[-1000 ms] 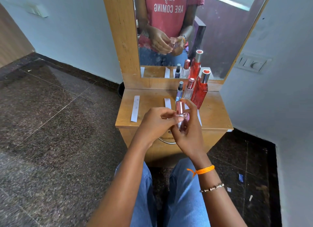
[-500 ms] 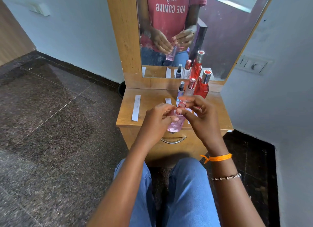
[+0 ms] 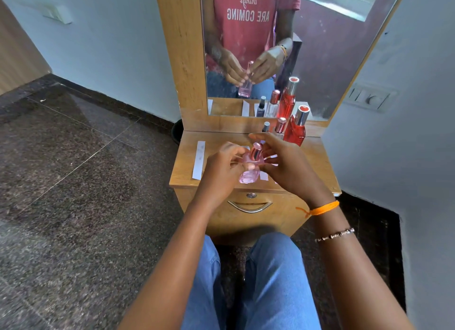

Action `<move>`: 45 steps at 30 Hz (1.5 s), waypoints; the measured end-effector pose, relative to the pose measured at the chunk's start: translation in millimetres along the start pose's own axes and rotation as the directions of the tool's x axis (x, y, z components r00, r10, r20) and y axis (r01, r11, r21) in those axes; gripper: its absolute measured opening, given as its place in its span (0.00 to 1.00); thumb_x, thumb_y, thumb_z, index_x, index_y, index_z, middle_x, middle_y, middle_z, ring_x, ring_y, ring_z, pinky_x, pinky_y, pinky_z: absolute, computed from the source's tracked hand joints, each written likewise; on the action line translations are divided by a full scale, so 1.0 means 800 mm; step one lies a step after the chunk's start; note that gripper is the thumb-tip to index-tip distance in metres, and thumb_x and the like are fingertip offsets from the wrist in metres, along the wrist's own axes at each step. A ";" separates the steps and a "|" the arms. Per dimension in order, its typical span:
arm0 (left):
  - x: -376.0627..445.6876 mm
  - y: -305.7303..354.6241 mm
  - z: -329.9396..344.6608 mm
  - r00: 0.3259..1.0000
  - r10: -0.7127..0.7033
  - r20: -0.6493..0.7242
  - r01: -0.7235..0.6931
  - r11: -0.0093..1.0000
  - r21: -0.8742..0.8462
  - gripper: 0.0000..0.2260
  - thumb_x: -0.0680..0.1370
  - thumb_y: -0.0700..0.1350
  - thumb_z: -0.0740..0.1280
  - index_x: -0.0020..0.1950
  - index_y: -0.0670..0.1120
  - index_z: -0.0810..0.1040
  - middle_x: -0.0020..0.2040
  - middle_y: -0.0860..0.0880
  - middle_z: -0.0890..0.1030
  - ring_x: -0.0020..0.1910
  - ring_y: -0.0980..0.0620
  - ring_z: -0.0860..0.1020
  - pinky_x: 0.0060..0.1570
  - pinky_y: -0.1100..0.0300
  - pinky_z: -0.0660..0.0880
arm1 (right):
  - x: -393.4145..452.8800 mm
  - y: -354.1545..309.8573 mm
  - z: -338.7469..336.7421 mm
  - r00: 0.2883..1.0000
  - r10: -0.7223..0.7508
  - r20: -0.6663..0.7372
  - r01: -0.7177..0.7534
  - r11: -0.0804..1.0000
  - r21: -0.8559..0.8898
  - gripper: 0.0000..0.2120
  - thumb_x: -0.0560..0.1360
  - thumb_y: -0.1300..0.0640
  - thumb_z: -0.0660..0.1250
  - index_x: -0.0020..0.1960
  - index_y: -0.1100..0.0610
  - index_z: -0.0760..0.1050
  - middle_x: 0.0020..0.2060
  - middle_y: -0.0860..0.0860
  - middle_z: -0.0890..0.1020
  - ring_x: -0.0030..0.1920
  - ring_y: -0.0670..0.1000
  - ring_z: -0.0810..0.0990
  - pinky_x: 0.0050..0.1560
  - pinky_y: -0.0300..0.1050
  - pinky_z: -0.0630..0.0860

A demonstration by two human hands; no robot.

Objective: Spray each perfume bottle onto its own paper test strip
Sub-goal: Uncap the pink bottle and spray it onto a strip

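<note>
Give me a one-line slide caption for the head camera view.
Left hand holds a pink bottle over the dresser; right hand at its cap.

A small pink perfume bottle point(image 3: 250, 168) with a rose-gold cap is held above the front of a wooden dressing table point(image 3: 317, 162). It is gripped round its body by the left hand point(image 3: 221, 169), while the fingers of the right hand point(image 3: 288, 164) are curved around its neck and cap; whether the cap is pinched cannot be told. A white paper test strip point(image 3: 199, 159) is laid flat near the table's left edge, and parts of other strips are seen beneath the hands. At the back right, three bottles are stood together before the mirror point(image 3: 270, 46): a tall red bottle point(image 3: 295, 130), a clear bottle with a pink cap point(image 3: 280, 127) and a small dark-capped bottle point(image 3: 266, 127). A drawer handle point(image 3: 250, 206) is seen below the tabletop.
</note>
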State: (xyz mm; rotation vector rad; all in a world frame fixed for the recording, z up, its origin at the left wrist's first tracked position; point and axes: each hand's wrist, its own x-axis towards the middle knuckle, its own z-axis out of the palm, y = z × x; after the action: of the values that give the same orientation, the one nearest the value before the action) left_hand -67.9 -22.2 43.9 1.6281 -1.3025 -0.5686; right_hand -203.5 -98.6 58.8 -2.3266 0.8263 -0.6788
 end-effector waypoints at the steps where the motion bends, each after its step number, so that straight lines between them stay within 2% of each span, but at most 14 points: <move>1: 0.001 -0.002 0.001 0.999 -0.011 -0.047 0.011 1.000 -0.009 0.13 0.72 0.41 0.72 0.55 0.43 0.78 0.54 0.50 0.78 0.50 0.55 0.78 0.45 0.72 0.71 | 0.006 0.000 0.000 1.000 -0.026 0.007 0.026 0.999 -0.036 0.29 0.69 0.68 0.73 0.67 0.54 0.71 0.48 0.48 0.78 0.44 0.47 0.78 0.45 0.28 0.75; 5: 0.001 -0.015 0.004 0.982 -0.044 -0.184 0.058 0.996 0.072 0.22 0.73 0.46 0.71 0.65 0.47 0.71 0.58 0.53 0.74 0.52 0.57 0.74 0.47 0.67 0.69 | 0.031 -0.005 -0.004 0.994 -0.109 0.000 0.107 0.984 -0.143 0.26 0.70 0.70 0.70 0.66 0.56 0.72 0.58 0.56 0.78 0.54 0.55 0.78 0.53 0.52 0.79; 8: -0.002 -0.026 0.008 0.978 -0.050 -0.203 0.081 0.986 0.143 0.21 0.74 0.46 0.69 0.65 0.46 0.70 0.60 0.49 0.75 0.57 0.52 0.74 0.51 0.63 0.68 | 0.051 -0.012 -0.006 0.990 -0.137 0.011 0.135 0.956 -0.260 0.20 0.69 0.68 0.71 0.59 0.57 0.74 0.52 0.56 0.79 0.51 0.59 0.78 0.48 0.57 0.78; 11: -0.006 -0.033 0.016 0.982 -0.034 -0.186 0.089 0.951 0.296 0.17 0.75 0.45 0.66 0.64 0.46 0.71 0.60 0.48 0.75 0.60 0.49 0.72 0.53 0.59 0.67 | 0.065 -0.018 -0.007 0.990 -0.138 0.032 0.140 0.914 -0.380 0.16 0.67 0.64 0.71 0.54 0.58 0.74 0.46 0.57 0.79 0.44 0.60 0.77 0.42 0.56 0.77; 16: -0.010 -0.039 0.026 0.995 0.040 -0.091 0.011 0.868 0.497 0.12 0.76 0.45 0.66 0.59 0.45 0.74 0.58 0.46 0.76 0.60 0.45 0.70 0.59 0.51 0.67 | 0.082 -0.018 -0.006 0.989 -0.114 0.091 0.145 0.851 -0.505 0.15 0.68 0.61 0.72 0.53 0.57 0.73 0.47 0.57 0.80 0.43 0.59 0.78 0.39 0.50 0.77; 18: -0.010 -0.043 0.031 0.998 0.050 -0.035 -0.023 0.845 0.534 0.13 0.77 0.46 0.64 0.62 0.47 0.74 0.61 0.48 0.76 0.66 0.45 0.67 0.68 0.49 0.59 | 0.088 -0.016 -0.009 0.986 -0.120 0.116 0.164 0.833 -0.529 0.15 0.69 0.63 0.70 0.54 0.56 0.73 0.48 0.56 0.81 0.45 0.60 0.79 0.40 0.51 0.77; 20: -0.011 -0.047 0.036 0.999 0.041 0.013 -0.042 0.831 0.555 0.15 0.79 0.47 0.62 0.65 0.49 0.72 0.66 0.50 0.74 0.72 0.46 0.61 0.73 0.48 0.47 | 0.094 -0.016 -0.011 0.981 -0.113 0.160 0.182 0.823 -0.538 0.19 0.70 0.64 0.68 0.60 0.55 0.73 0.51 0.56 0.81 0.48 0.60 0.79 0.45 0.53 0.78; 23: -0.014 -0.054 0.043 0.999 0.025 0.046 -0.046 0.836 0.547 0.15 0.80 0.47 0.59 0.66 0.51 0.71 0.69 0.54 0.71 0.76 0.47 0.52 0.72 0.49 0.38 | 0.104 -0.017 -0.012 0.973 -0.112 0.201 0.209 0.800 -0.562 0.20 0.71 0.65 0.68 0.62 0.55 0.73 0.55 0.57 0.80 0.53 0.59 0.78 0.50 0.53 0.79; 26: -0.014 -0.059 0.046 0.999 0.022 0.048 -0.044 0.838 0.544 0.15 0.80 0.48 0.59 0.66 0.51 0.72 0.70 0.55 0.71 0.76 0.46 0.50 0.70 0.50 0.35 | 0.111 -0.016 -0.010 0.973 -0.150 0.178 0.231 0.716 -0.659 0.19 0.72 0.63 0.69 0.61 0.54 0.74 0.55 0.55 0.80 0.58 0.56 0.73 0.41 0.46 0.73; 27: -0.013 -0.060 0.047 0.999 0.025 0.045 -0.045 0.837 0.546 0.15 0.80 0.48 0.59 0.66 0.51 0.73 0.70 0.56 0.71 0.76 0.46 0.50 0.70 0.50 0.35 | 0.113 -0.017 -0.008 0.974 -0.156 0.166 0.227 0.690 -0.687 0.18 0.72 0.62 0.69 0.61 0.53 0.75 0.54 0.54 0.80 0.59 0.55 0.71 0.38 0.46 0.71; 29: -0.013 -0.061 0.047 0.999 0.024 0.041 -0.042 0.839 0.542 0.15 0.80 0.48 0.59 0.66 0.51 0.73 0.70 0.56 0.71 0.76 0.46 0.50 0.70 0.50 0.35 | 0.116 -0.018 -0.005 0.976 -0.148 0.162 0.219 0.656 -0.723 0.19 0.72 0.62 0.68 0.62 0.52 0.74 0.53 0.54 0.81 0.60 0.56 0.69 0.37 0.49 0.74; 34: -0.011 -0.063 0.045 0.999 0.011 0.048 -0.035 0.842 0.538 0.15 0.80 0.48 0.58 0.66 0.51 0.72 0.70 0.56 0.70 0.76 0.47 0.49 0.70 0.49 0.34 | 0.125 -0.015 0.001 0.977 -0.137 0.167 0.215 0.610 -0.762 0.18 0.72 0.63 0.68 0.61 0.53 0.76 0.52 0.57 0.81 0.61 0.59 0.68 0.51 0.52 0.70; 38: -0.009 -0.063 0.044 0.998 -0.006 0.065 -0.032 0.830 0.557 0.16 0.80 0.48 0.57 0.67 0.51 0.71 0.71 0.56 0.69 0.76 0.47 0.47 0.69 0.50 0.32 | 0.127 -0.009 0.003 0.978 -0.102 0.184 0.208 0.596 -0.775 0.16 0.72 0.62 0.68 0.59 0.52 0.77 0.49 0.57 0.80 0.59 0.59 0.69 0.52 0.51 0.65; 45: -0.008 -0.066 0.045 0.998 0.002 0.069 -0.042 0.811 0.584 0.16 0.80 0.49 0.57 0.68 0.52 0.70 0.72 0.56 0.68 0.77 0.47 0.46 0.67 0.51 0.30 | 0.128 -0.001 0.003 0.982 -0.062 0.179 0.180 0.600 -0.779 0.16 0.74 0.62 0.67 0.59 0.51 0.78 0.52 0.57 0.80 0.62 0.59 0.68 0.56 0.52 0.62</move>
State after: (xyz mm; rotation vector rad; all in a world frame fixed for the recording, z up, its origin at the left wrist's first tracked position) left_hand -73.6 -30.1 -19.8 2.1008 -1.6523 -0.2025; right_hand -132.0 -167.3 84.8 -3.2193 1.0601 -0.1755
